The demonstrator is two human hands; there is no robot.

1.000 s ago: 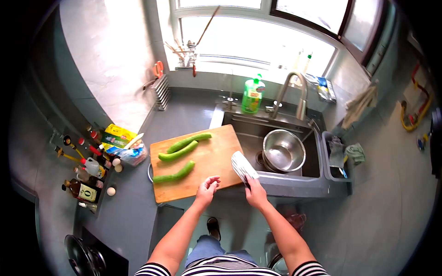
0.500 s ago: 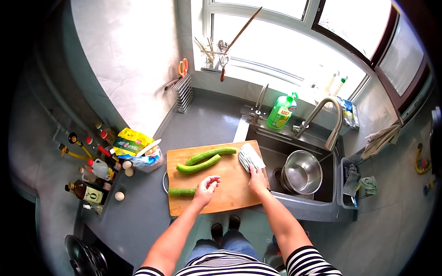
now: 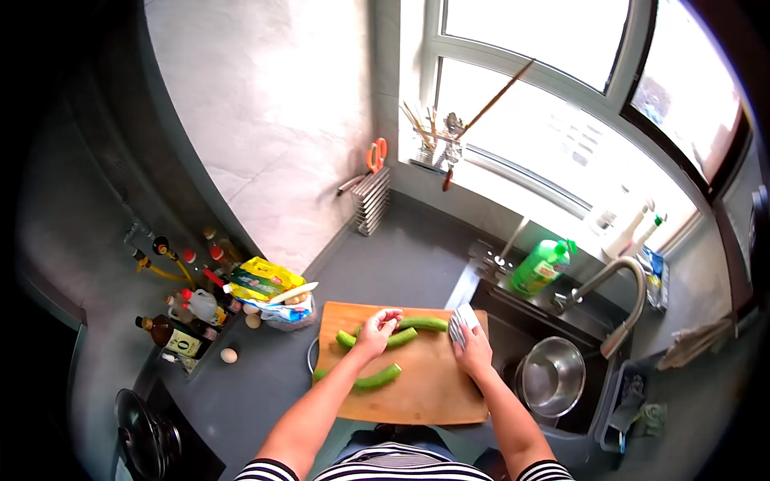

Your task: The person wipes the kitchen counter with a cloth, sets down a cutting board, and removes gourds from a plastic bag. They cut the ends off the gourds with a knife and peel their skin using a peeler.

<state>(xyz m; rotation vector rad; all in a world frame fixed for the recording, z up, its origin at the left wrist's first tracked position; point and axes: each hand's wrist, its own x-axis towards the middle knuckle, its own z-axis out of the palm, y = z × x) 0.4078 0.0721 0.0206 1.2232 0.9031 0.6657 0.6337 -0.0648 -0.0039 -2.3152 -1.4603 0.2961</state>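
Long, curved green vegetables [image 3: 383, 377]: three are lying on a rectangular brown wooden board [image 3: 437, 401], towards its left and far parts.
My left hand [image 3: 380, 333]: I'm hovering over the far two, fingers loosely curled.
My right hand [image 3: 473, 350]: I'm gripping a broad, silvery-bladed knife [image 3: 463, 321], far right.
Round steel bowl [image 3: 553, 377]: sitting right.

"O" or zero on label [image 3: 184, 344] of dark bottle [image 3: 158, 330]

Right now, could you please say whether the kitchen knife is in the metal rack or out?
Out: the right hand grips the kitchen knife, away from the rack.
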